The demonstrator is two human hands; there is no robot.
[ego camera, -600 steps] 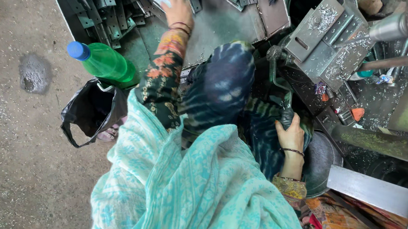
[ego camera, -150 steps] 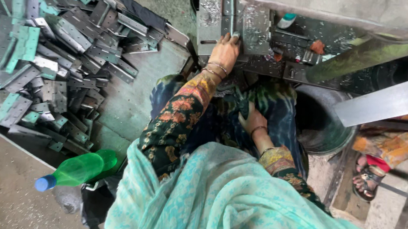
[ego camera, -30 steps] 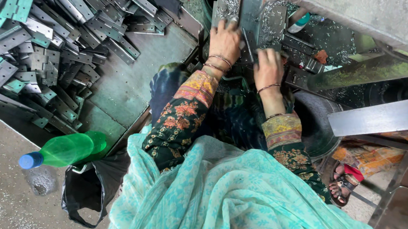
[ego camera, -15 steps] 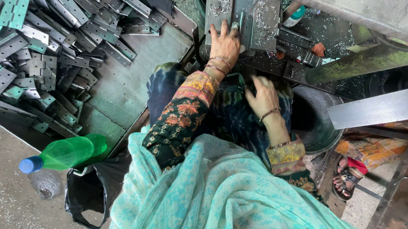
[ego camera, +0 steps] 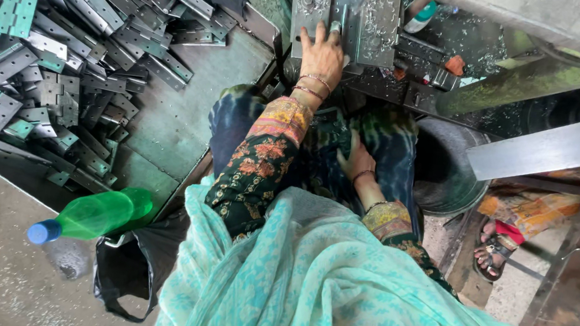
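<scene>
I see a heap of flat metal hinges on my left, grey steel with some leaves tinted green, rectangular and drilled, spread loosely over a dull sheet-metal tray whose near part is bare. Ahead stands a machine bed of dark steel, gritty with bright metal chips. On it lies a flat grey metal plate, upright in the frame and touching the block beside it.

My left hand lies flat on that plate, fingers stretched forward and spread a little, palm down; it presses on the metal rather than closing round it. Bangles sit at the wrist, above a dark floral sleeve. My right hand rests low in my lap on the dark tie-dyed cloth, fingers loosely curled against the fabric; I cannot tell whether anything is inside it.

The machine's edge sits just in front of my knees, so there is little room there. To the right a round dark metal bucket stands just beside my leg, under a slanting pale steel bar. A sandalled foot of another person shows past it. On the concrete floor at lower left a green plastic bottle with a blue cap lies on its side, touching a black bag.
</scene>
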